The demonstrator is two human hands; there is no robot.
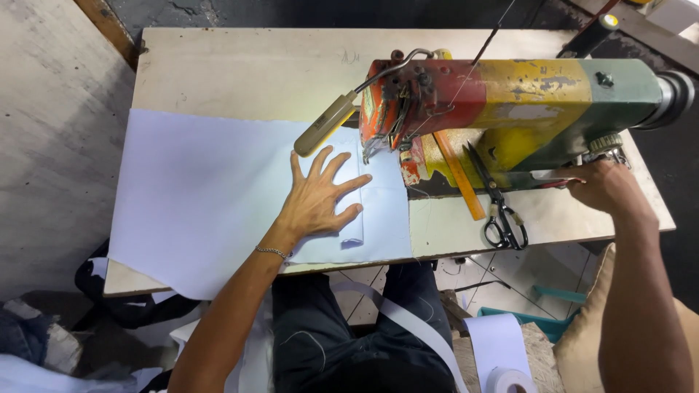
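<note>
Head view, looking down on the sewing machine (510, 109), the landmark for all positions below. Your left hand (320, 200) lies flat, fingers spread and gripping nothing, on the white fabric (196, 196) just left of the machine's needle end; the fingertips press a narrow folded white strip (357, 218) against the larger sheet. Your right hand (601, 185) sits at the machine's right end, beside the handwheel (608, 145); whether its fingers close on the wheel or on something small below it, you cannot tell from here. In front of the machine's arm lie black scissors (502, 211) and an orange ruler (459, 175), both on the wooden table (240, 65).

To do this step well, as judged from the layout: keep the left palm light, so that the cloth can slide rather than bunch. Hold the folded strip's edge parallel to the presser foot (373, 149) before the needle comes down. Keep the fingertips well left of the foot. Turn the wheel slowly by hand for the first stitch. Let the loose fabric hanging off the table's front edge stay untwisted, so it does not drag the seam.
</note>
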